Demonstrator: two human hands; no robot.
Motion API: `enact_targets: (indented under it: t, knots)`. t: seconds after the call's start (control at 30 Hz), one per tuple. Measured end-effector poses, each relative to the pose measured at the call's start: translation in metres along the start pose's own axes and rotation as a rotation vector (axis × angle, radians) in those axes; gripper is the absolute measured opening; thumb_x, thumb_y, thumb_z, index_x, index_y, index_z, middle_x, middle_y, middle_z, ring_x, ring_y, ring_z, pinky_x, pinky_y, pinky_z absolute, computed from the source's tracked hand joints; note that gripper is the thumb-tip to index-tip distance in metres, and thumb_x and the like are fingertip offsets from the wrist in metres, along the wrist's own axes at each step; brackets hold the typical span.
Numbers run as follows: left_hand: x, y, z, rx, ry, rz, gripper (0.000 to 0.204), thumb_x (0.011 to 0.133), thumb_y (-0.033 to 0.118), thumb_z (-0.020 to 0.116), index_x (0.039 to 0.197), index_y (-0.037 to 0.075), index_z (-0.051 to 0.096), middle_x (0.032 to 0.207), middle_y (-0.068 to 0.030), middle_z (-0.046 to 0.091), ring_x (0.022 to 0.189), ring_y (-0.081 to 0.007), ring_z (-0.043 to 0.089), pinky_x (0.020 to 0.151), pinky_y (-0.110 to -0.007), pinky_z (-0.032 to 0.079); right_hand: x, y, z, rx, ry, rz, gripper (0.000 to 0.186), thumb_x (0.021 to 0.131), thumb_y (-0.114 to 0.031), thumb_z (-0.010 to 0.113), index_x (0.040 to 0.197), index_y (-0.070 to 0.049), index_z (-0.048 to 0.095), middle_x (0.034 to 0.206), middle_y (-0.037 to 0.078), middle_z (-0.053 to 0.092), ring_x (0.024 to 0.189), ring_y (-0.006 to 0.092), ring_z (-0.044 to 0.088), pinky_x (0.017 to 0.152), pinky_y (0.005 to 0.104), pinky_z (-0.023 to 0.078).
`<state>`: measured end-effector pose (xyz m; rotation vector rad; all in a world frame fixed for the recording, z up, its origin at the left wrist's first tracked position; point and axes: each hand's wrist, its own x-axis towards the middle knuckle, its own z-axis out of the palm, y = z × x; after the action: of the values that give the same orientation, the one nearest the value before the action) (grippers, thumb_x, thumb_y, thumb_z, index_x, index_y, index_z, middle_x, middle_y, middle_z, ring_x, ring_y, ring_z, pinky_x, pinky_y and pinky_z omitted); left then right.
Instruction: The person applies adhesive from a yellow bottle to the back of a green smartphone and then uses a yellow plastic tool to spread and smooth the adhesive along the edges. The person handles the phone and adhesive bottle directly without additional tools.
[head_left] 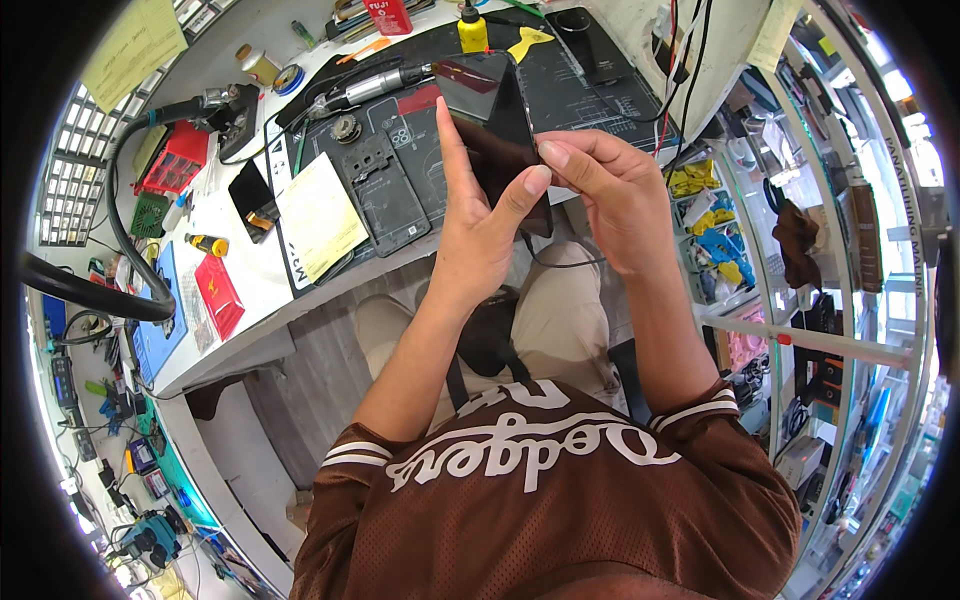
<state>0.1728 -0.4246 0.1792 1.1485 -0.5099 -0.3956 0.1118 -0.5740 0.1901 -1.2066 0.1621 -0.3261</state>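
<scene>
A dark-screened smartphone (pixel 488 112) is held tilted above the near edge of the bench. My left hand (pixel 475 215) grips it, fingers behind and thumb along its near end. My right hand (pixel 605 185) has thumb and fingertips pinched at the phone's right edge; whatever sits between them is too small to make out. A thin black cable (pixel 560 265) hangs below the phone toward my right wrist. On the black work mat (pixel 420 150) just left of the phone lies a grey phone frame or back plate (pixel 388 195).
A yellow paper note (pixel 322 218) and another dark phone part (pixel 252 200) lie on the left. A silver screwdriver-like tool (pixel 370 88), a yellow bottle (pixel 472 30) and a dark phone (pixel 590 45) are farther back. A black hose (pixel 115 200) arches at left; glass shelves (pixel 810 340) stand at right.
</scene>
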Motion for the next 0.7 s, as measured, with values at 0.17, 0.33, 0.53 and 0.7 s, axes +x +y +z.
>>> enact_targets:
  t: [0.17, 0.33, 0.53, 0.7]
  knots:
    - [-0.004, 0.006, -0.001, 0.029, 0.001, -0.006, 0.118, 0.101, 0.026, 0.077, 0.17, 0.008, -0.017, 0.159, -0.0181, 0.041, 0.142, -0.0248, 0.048, 0.12, -0.037, 0.038, -0.001, 0.0, 0.001, 0.026, -0.022, -0.011, 0.024, 0.101, -0.012, 0.076, 0.117, 0.005, 0.077, 0.103, 0.008, 0.078, 0.094, 0.0125, 0.071, 0.089, 0.0278, 0.056]
    - [-0.006, 0.007, 0.0, 0.026, -0.004, 0.019, 0.117, 0.101, 0.027, 0.078, 0.17, 0.008, -0.015, 0.159, -0.0179, 0.041, 0.143, -0.0253, 0.047, 0.12, -0.037, 0.038, -0.005, -0.003, 0.004, 0.019, -0.016, -0.011, 0.023, 0.1, -0.012, 0.076, 0.116, 0.004, 0.077, 0.102, 0.008, 0.078, 0.094, 0.0125, 0.072, 0.089, 0.0276, 0.056]
    - [-0.011, 0.015, 0.003, 0.041, 0.008, -0.008, 0.118, 0.1, 0.028, 0.079, 0.171, 0.008, -0.013, 0.16, -0.0179, 0.04, 0.145, -0.0257, 0.045, 0.121, -0.038, 0.037, -0.009, -0.008, 0.005, 0.024, -0.014, 0.029, 0.024, 0.101, -0.013, 0.076, 0.117, 0.004, 0.077, 0.103, 0.007, 0.078, 0.096, 0.0134, 0.072, 0.09, 0.0285, 0.057]
    - [-0.011, 0.01, 0.001, 0.106, 0.027, 0.018, 0.117, 0.099, 0.03, 0.079, 0.172, 0.008, -0.01, 0.165, -0.0205, 0.033, 0.147, -0.0269, 0.043, 0.121, -0.038, 0.037, -0.013, -0.02, 0.007, 0.05, -0.008, 0.036, 0.025, 0.101, -0.014, 0.076, 0.118, 0.004, 0.076, 0.108, 0.008, 0.077, 0.098, 0.0142, 0.072, 0.093, 0.0301, 0.057]
